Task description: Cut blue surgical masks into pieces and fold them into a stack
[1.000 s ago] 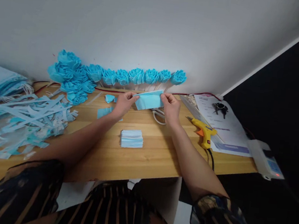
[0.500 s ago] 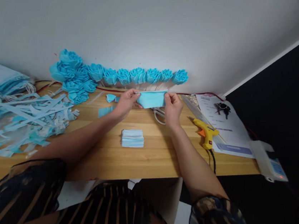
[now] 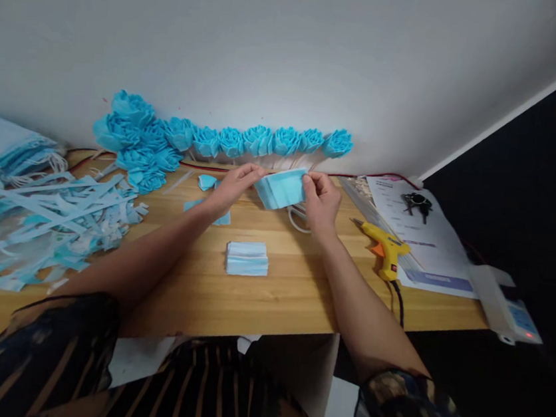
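Note:
A light blue folded sheet [image 3: 283,188] is stretched between my hands above the table. My left hand [image 3: 235,187] pinches its upper left corner, and my right hand [image 3: 321,199] grips its right edge between thumb and fingers. Partly hidden behind the sheet and my right hand are scissors with pale handles [image 3: 298,221]. Nearer to me lies a stack of folded pale blue pieces [image 3: 247,258]. Blue cut pieces [image 3: 206,182] rest beside my left hand, one of them partly under my wrist.
Blue fabric flowers [image 3: 258,141] line the wall. On the left are cut strips [image 3: 66,218] and a pile of masks [image 3: 4,147]. To the right lie a yellow glue gun [image 3: 386,248] with a cord, a printed paper [image 3: 434,250], keys [image 3: 416,203] and a white power strip [image 3: 498,304].
The sheet has tilted, its left side turning down and showing a layered edge. My left hand has shifted slightly left, and more of the flat blue piece under its wrist shows.

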